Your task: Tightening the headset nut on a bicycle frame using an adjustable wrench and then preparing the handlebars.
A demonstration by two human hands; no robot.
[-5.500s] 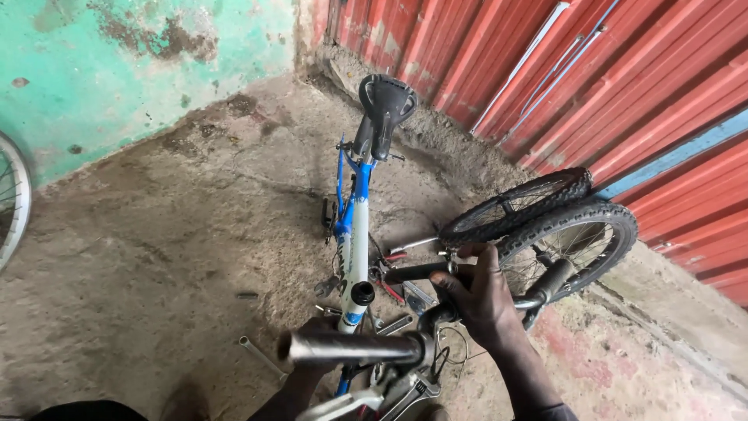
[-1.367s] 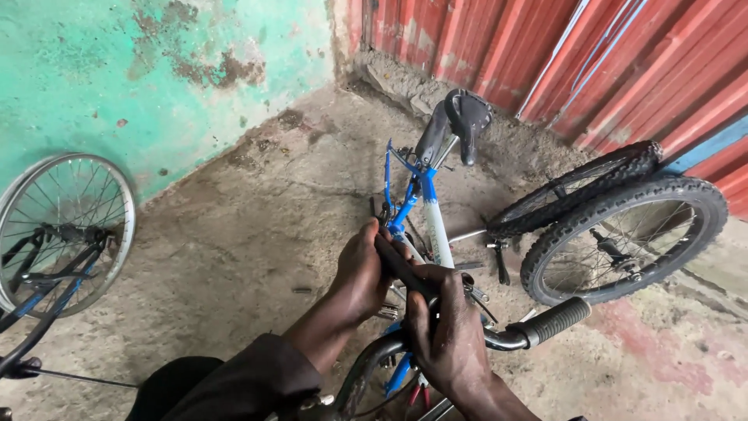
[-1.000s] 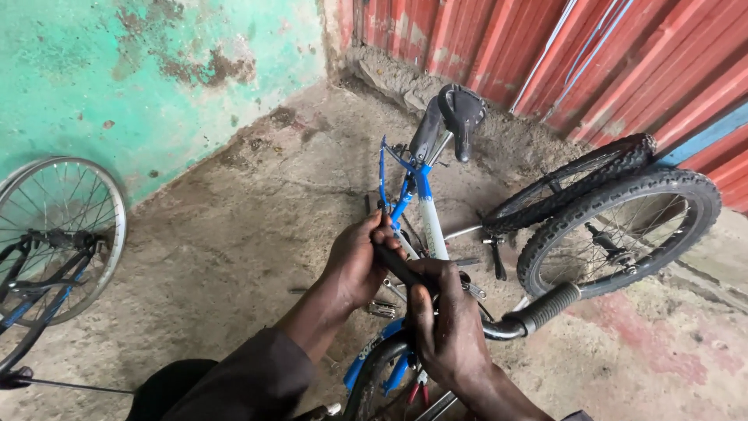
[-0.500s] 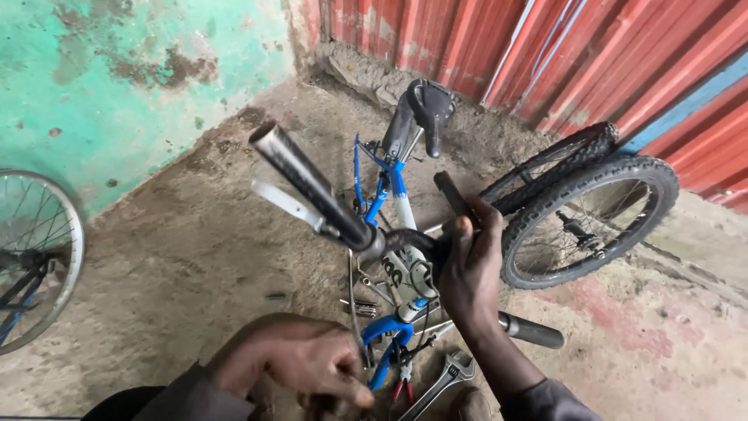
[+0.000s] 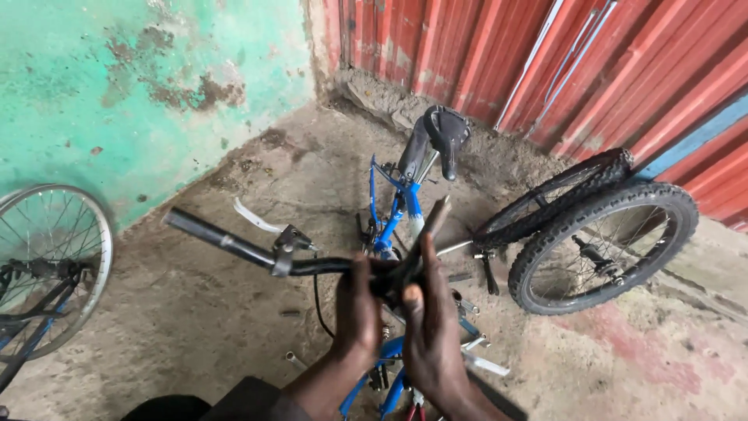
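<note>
Both hands, left hand (image 5: 360, 308) and right hand (image 5: 427, 327), are closed around the handlebar (image 5: 257, 253) centre, apparently at the stem, its long axis extending left above the blue bicycle frame (image 5: 389, 222).

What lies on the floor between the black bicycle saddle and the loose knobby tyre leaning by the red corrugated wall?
In the head view, only bare dirty concrete floor separates the black bicycle saddle from the loose knobby tyre; no tool or part lies there.

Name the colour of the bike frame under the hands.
Blue frame, clearest in the head view.
</note>
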